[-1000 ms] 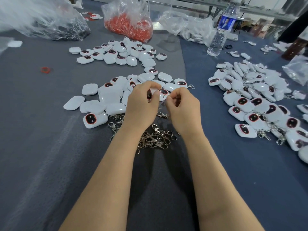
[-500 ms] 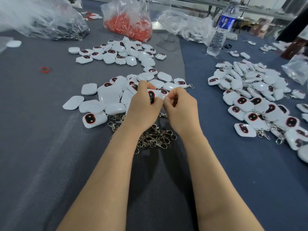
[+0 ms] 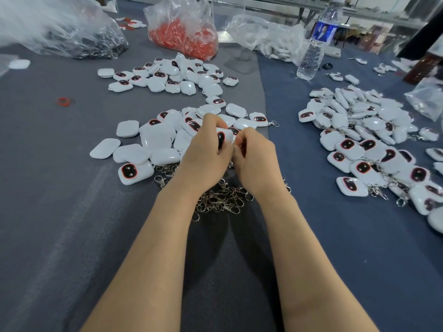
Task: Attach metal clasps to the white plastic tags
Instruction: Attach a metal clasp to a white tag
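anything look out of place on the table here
A lone red ring lies on the grey cloth at far left, well apart from the bag of red parts. Nothing else looks spilled or damaged.

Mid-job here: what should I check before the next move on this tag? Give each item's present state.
1. Tag grip: left hand grips the held tag: ok.
2. Clasp in right hand: cannot tell, curled fingers hide it.
3. Clasp hooked onto the held tag: cannot tell, hidden between the hands.
4. Spare clasps close by: ok, clasp pile lies below the wrists.
5. Supply of bare tags left of the hands: ok.
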